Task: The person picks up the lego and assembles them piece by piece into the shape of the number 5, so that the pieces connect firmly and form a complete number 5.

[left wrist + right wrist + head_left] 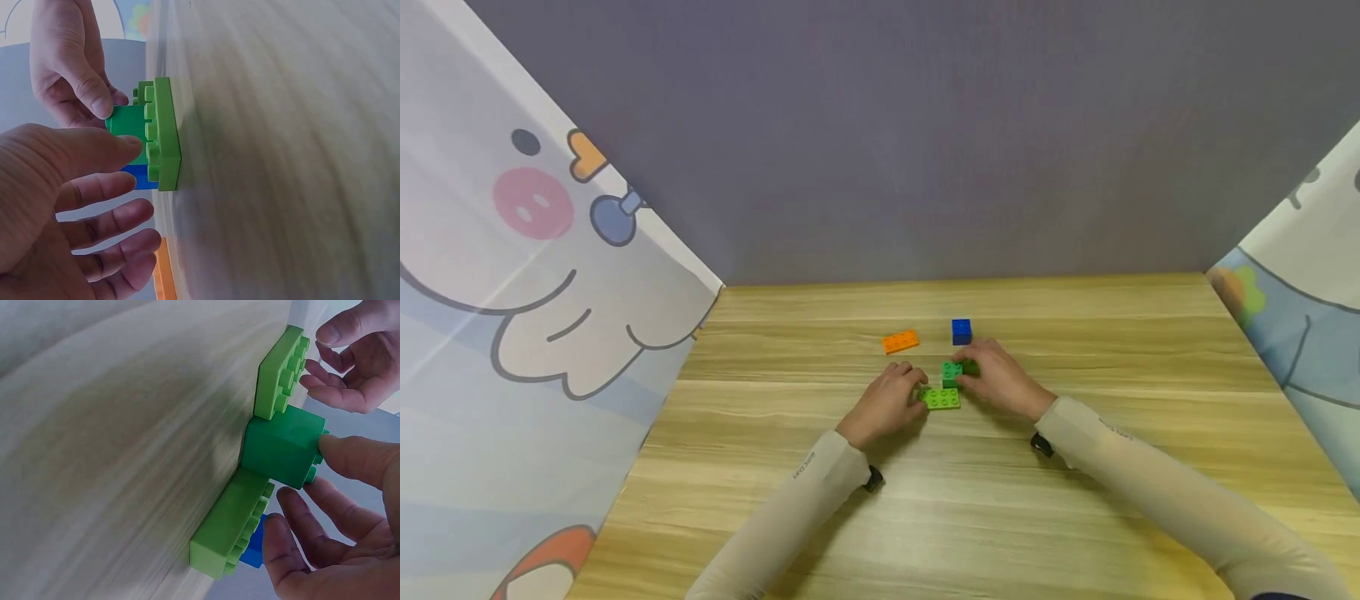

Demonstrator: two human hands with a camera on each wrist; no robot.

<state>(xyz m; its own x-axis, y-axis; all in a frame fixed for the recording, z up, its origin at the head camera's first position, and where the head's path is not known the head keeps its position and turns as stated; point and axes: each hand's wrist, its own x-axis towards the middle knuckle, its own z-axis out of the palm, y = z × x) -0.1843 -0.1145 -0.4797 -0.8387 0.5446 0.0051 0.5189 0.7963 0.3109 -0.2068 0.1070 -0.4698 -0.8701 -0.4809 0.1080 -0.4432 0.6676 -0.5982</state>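
Observation:
A dark green brick (952, 374) stands on the wooden table just behind a light green flat brick (943, 399). My right hand (1003, 382) has its thumb and index fingertip at the dark green brick's studded top, lightly pinching it. Partly covered by that hand is a second light green flat brick (228, 528), on the dark green brick's other side. My left hand (887, 404) hovers at the left end of the nearer light green brick. Its thumb and loosely bent fingers are spread apart, with nothing between them in the right wrist view.
Behind the hands, a blue brick (961, 332) stands on the table. An orange flat brick (900, 342) lies to its left. A grey panel (880, 150) rises along the table's back edge, and printed cartoon panels (625, 317) flank both sides.

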